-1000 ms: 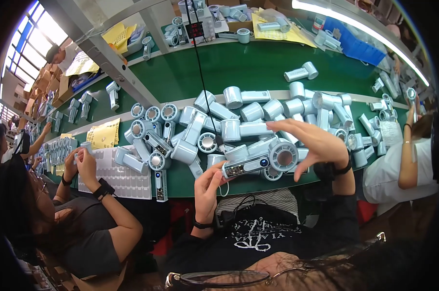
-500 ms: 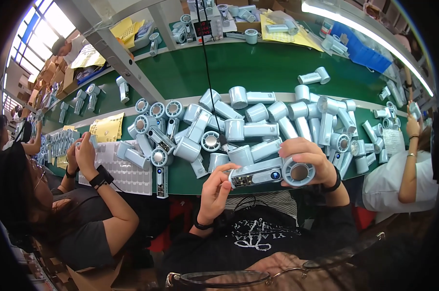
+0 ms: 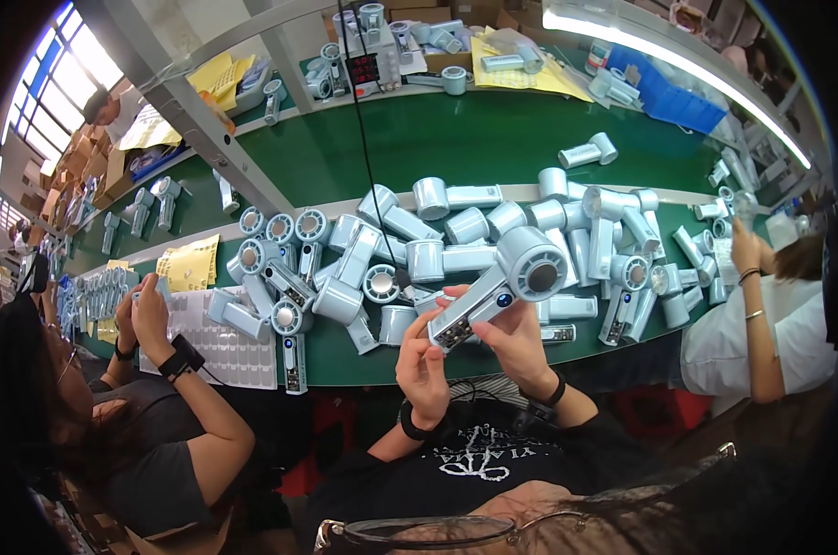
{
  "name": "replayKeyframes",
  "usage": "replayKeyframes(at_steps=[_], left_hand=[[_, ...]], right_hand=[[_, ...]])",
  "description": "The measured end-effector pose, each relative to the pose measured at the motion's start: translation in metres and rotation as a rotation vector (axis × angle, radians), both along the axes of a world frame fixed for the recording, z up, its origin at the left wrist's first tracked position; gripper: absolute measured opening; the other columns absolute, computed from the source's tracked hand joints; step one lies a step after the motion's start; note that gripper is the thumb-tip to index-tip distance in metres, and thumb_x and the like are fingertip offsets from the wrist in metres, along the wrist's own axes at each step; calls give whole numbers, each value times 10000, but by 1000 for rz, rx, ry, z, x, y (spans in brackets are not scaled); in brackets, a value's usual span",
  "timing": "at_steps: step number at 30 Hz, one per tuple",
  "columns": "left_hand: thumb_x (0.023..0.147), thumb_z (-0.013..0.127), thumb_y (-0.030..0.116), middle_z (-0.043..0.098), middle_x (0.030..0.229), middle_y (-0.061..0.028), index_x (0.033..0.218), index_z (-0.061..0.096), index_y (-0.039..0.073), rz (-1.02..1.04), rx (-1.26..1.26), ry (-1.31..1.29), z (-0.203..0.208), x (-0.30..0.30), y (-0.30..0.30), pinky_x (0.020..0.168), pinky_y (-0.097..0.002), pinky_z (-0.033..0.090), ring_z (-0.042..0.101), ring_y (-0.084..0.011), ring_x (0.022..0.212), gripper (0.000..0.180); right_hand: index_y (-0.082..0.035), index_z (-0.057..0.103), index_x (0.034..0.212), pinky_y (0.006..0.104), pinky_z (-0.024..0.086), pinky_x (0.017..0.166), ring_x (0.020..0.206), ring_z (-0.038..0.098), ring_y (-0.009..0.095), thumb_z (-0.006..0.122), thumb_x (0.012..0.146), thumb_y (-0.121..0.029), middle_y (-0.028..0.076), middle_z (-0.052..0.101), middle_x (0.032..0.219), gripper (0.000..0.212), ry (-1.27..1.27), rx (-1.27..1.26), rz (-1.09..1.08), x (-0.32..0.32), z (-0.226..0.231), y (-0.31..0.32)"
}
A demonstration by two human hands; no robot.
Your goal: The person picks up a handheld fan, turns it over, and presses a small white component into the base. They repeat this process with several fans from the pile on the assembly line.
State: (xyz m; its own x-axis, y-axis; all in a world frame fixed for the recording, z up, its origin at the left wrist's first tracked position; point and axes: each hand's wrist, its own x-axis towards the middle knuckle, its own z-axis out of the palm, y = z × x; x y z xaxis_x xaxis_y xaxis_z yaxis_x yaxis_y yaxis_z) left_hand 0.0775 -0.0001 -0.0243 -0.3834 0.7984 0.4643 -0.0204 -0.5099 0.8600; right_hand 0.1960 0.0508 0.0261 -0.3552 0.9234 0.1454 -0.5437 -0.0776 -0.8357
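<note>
A pale blue handheld fan [image 3: 481, 301] is held over the near table edge, tilted with its round head up to the right. Its handle has an uncovered section showing circuit parts at the lower end, and a small round display glows blue. My left hand [image 3: 423, 377] grips that lower end between thumb and fingers. From below, my right hand [image 3: 519, 355] holds the handle, its thumb on the front face near the display; some of its fingers are hidden behind the fan. A heap of similar fans [image 3: 425, 261] lies just beyond my hands.
A thin black cable [image 3: 367, 153] hangs down into the heap. Left of it lies a white tray sheet [image 3: 217, 340] with rows of pockets. People work on either side, a forearm [image 3: 197, 393] at left. A blue bin [image 3: 671, 97] stands at the far right.
The fan has swung from nearly level to tilted, its head rising. My right hand has moved from the fan's head down to its handle. My left hand still holds the lower end.
</note>
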Motion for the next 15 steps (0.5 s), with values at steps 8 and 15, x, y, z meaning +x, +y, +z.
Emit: replayKeyframes(at_steps=[8,15], left_hand=[[971,478,185,529,1206,-279,824,490,-31,63,3,11,-6,-2,-5,912,-345,424,559,-277,1066,261],[979,462,214,546,1202,-257,812,483,-23,4,-38,-88,-8,-14,-3,864,-304,419,556,-223,1013,291]], right_hand=[[37,304,1315,471,432,996,1183,513,378,664,813,-66,276,464,1298,626,-24,20,64,-3,-2,1],[-51,184,1429,477,390,1033,1277,411,380,783,711,-117,264,304,1423,937,-30,95,-29,20,-4,8]])
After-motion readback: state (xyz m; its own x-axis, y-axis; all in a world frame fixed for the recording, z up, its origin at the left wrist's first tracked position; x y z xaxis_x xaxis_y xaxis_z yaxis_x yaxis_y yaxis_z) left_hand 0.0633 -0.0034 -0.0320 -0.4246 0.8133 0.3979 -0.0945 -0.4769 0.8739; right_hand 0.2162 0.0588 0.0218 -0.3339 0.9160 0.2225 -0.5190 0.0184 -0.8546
